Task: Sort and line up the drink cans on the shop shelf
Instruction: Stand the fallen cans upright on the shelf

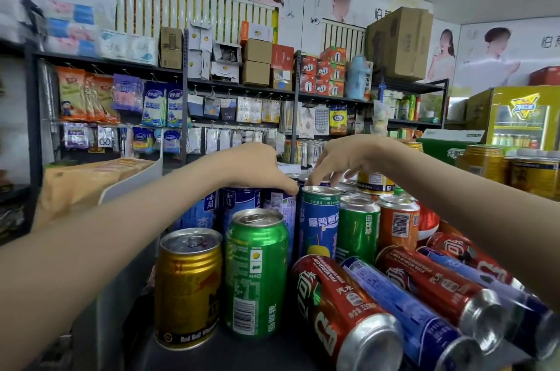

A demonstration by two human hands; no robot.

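a small shop, racks of hanging packets behind. the dark shelf carries the cans: four lying cans front right, the rest standing packed together, colours mixed. the lying cans look free to roll off the front if the right forearm, just above them, brushes them. the standing ones are so close that tilting one could topple its neighbours. the left hand curls over the top of a tall blue can, gripping it, i judge. the right hand has its fingers spread and bent down, tips on back-row tops. whether they hold one i cannot tell.
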